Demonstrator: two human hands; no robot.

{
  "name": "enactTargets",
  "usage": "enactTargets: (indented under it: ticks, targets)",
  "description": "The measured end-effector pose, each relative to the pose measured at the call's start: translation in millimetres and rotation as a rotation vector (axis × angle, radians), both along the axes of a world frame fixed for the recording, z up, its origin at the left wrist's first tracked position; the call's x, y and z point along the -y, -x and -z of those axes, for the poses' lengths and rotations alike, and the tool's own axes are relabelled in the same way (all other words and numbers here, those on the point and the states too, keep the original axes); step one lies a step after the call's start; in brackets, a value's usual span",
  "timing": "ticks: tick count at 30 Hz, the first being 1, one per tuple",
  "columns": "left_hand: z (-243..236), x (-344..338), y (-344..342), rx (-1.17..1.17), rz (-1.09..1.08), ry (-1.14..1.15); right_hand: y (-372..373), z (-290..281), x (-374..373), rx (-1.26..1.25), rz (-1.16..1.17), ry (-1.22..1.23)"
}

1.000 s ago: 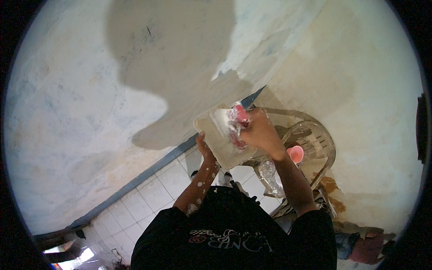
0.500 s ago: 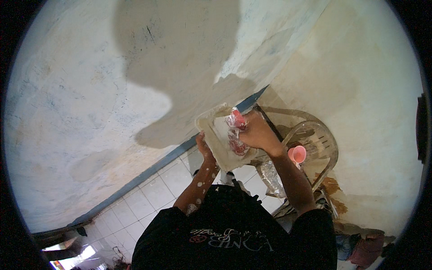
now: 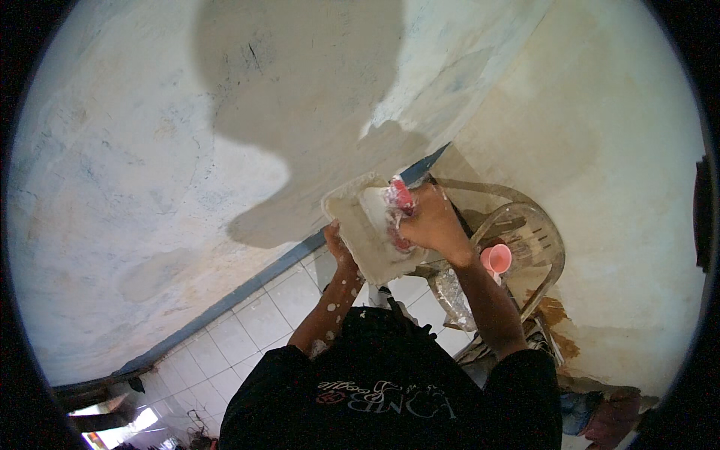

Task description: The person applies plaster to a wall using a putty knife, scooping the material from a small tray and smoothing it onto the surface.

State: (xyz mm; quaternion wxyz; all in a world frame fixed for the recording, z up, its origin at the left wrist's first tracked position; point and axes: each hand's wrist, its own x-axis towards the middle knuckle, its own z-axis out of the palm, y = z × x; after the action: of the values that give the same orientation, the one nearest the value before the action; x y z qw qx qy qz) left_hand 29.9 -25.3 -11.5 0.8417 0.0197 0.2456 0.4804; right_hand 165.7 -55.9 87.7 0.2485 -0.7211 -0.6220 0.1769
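Observation:
A shallow rectangular tray, coated in pale paint or filler, is tilted in front of me. My left hand grips its left edge, thumb along the rim and the other fingers hidden beneath. White spatters dot that forearm. Over the tray's right side, my right hand is closed around a red-handled tool smeared with white. Its working end is against or just above the tray's inside; blur and the hand hide its exact kind.
A stained plastic chair stands in the corner at right, with a pink cup on its seat. Patchy walls rise ahead, edged by a blue-grey baseboard. White floor tiles lie below; a dark red cloth bundle is at lower right.
My right hand and the red-handled tool have shifted slightly right within the tray. The tray has turned a little; my left hand keeps its grip.

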Motion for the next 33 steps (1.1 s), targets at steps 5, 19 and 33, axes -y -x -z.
enactTargets:
  ticks: [5, 19, 33]
  targets:
    - [29.4, -7.1, 1.9, 0.052, -0.086, -0.086, 11.6, -4.3, 2.9, 0.082, -0.038, 0.020]
    - [-6.8, 3.5, 4.5, -0.043, -0.001, -0.057, 27.0, -24.4, 0.3, 0.087, -0.084, -0.079]
    - [-8.9, 3.7, 11.8, -0.009, 0.030, -0.119, 17.4, -22.8, -4.3, 0.012, 0.075, 0.114]
